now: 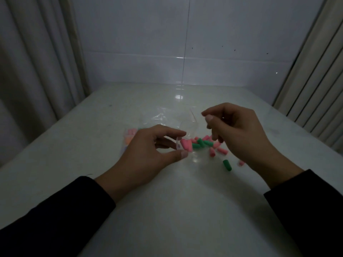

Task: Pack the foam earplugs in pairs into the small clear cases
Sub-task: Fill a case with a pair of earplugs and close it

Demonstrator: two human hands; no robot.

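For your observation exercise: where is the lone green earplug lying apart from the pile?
In the head view, the lone green earplug lies on the white table, right of centre, below the right hand and nearer the camera than the earplug pile.

Dim, underexposed frame, cool grey cast, small glare patch on my worktop (179, 97) by the far wall, soft shadows under my hands, my dark sleeves nearly black, curtains (315, 75) bowed by wide-angle distortion, fine detail soft and noisy

Dim room. White glossy table (167, 210) against white tiled wall (130, 34); pale curtains (33, 62) hang on both sides.
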